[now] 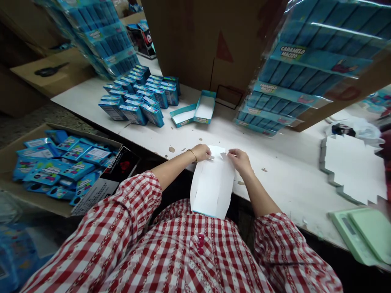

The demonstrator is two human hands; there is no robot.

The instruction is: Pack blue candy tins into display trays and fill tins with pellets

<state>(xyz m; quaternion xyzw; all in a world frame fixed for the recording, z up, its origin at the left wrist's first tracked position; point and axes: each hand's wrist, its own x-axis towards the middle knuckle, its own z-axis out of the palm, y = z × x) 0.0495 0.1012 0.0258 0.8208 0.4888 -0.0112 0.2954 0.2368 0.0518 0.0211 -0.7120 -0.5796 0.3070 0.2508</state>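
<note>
Carton blank (212,187), white inner face up, spans the gap between a worker's checked shirt and the near edge of a white counter (275,187). The left hand (201,152) pinches its far left corner, a bracelet at the wrist; the right hand (240,160) grips the far right corner, thumb and fingertips drawn together by the small end tabs.

The piece appears only partly shaped: its long sides look slightly raised, while the end nearest the shirt shows no upright wall. Exactly how the far tabs sit under the fingers cannot be told.

Beyond the hands, two blue-edged trays (205,108), formed and unfilled, rest touching on the counter, one angled against the other. To their left, small blue boxes (134,97) stand in close rows outside any tray. More white blanks (351,167) lie flat in a pile at right, evidently unshaped, near a pale green scale (366,232).

Loose blue packs (55,167) fill an open cardboard box (36,202) at lower left. Filled trays labeled "Caramelo Macizo," stacked in clear wrap (293,73), rise at right and look finished; a similar wrapped stack (100,36) stands at far left.
</note>
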